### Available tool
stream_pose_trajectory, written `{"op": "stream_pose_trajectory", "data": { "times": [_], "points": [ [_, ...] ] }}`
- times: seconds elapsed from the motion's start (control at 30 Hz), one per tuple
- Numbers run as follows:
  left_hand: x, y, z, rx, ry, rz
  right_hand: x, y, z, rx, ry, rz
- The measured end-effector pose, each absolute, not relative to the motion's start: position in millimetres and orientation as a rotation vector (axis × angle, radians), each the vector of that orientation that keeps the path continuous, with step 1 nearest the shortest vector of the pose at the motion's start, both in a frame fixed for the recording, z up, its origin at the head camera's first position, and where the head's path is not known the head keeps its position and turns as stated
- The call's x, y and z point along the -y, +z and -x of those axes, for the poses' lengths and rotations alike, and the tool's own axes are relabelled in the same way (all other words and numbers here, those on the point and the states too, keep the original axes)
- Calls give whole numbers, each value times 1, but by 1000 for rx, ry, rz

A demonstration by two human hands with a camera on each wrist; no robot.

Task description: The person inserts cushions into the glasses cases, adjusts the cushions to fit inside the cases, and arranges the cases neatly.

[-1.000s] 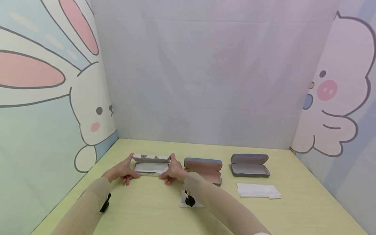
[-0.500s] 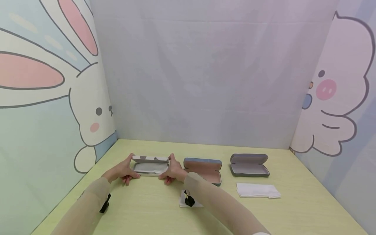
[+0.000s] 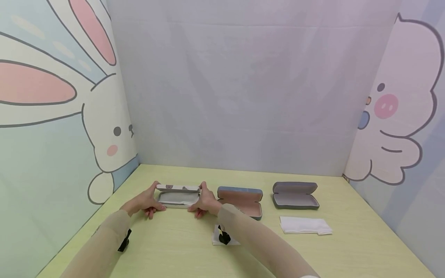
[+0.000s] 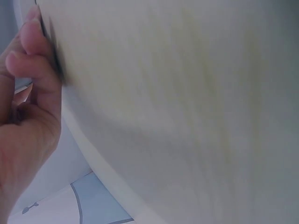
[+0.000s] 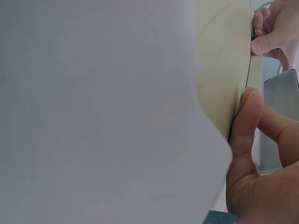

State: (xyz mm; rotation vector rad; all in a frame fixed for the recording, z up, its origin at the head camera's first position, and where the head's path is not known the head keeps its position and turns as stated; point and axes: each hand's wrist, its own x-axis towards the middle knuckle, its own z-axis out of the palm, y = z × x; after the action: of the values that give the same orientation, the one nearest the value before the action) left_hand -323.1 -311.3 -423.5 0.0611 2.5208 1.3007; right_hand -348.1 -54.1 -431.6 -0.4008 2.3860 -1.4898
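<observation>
The white, oblong hard case with grey-brown printed figures on its lid (image 3: 178,188) lay on the pale yellow-green, wood-grained table (image 3: 167,251), toward the far left. Its lid was raised at the rear, and a folded, whitish fabric cloth (image 3: 178,198) lay flat inside the base.

The left hand (image 3: 144,200) gripped the left end of the case. Its thumb pressed at the front corner of the base and one finger reached the end of the lid; the span between them was partly open, with the remaining fingers bent in front. The right hand (image 3: 208,202) gripped the right end in a matching position, thumb forward and a finger at the lid.

A blue, oblong case with a pink lining (image 3: 241,197) stood open just to the right of the right hand, partly covered by the beige right sleeve (image 3: 257,239). Farther right, a dark grey, oblong case with a light grey lining (image 3: 295,188) also stood open. A folded, white fabric rectangle (image 3: 306,225) lay in front of it. A second folded, white fabric piece (image 3: 216,239) lay in front of the blue case, partly hidden by the same sleeve. A plain, light grey hanging sheet (image 3: 243,96) formed the background.
</observation>
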Motion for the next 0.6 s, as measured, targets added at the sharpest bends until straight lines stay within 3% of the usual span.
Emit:
{"op": "stream_pose_trajectory", "data": {
  "times": [0.6],
  "points": [
    [312,-424,322,-2542,1300,-95,53,-431,346,-2397,-1487,418]
  ]
}}
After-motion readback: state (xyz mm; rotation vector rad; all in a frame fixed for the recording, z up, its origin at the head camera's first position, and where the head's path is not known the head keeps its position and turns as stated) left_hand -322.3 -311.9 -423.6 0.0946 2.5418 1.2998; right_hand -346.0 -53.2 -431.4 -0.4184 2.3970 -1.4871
